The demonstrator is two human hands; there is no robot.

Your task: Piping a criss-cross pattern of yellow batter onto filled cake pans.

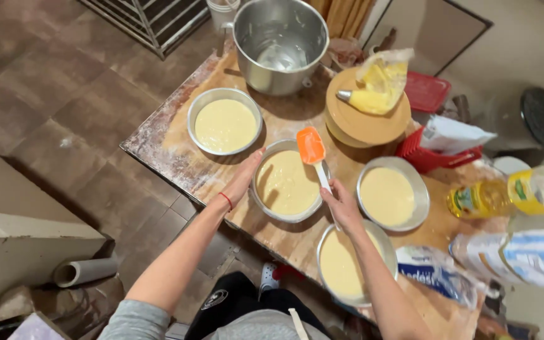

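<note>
My left hand (245, 177) rests flat against the left rim of a round metal pan (267, 204) filled with pale yellow batter, fingers together. My right hand (341, 206) grips the white handle of an orange spatula (311, 146), whose blade hovers over the far edge of that pan. Three more batter-filled pans stand around it: one at the far left (225, 124), one to the right (389, 194), and one nearest me (341, 264), partly under my right forearm.
A large steel mixing bowl (279, 41) stands at the wooden table's far end (177, 151). Behind the pans lie a round wooden board with a piping bag (373, 88), a red basket (426, 156), an oil bottle (511, 194) and plastic bags (448, 277). Tiled floor lies left.
</note>
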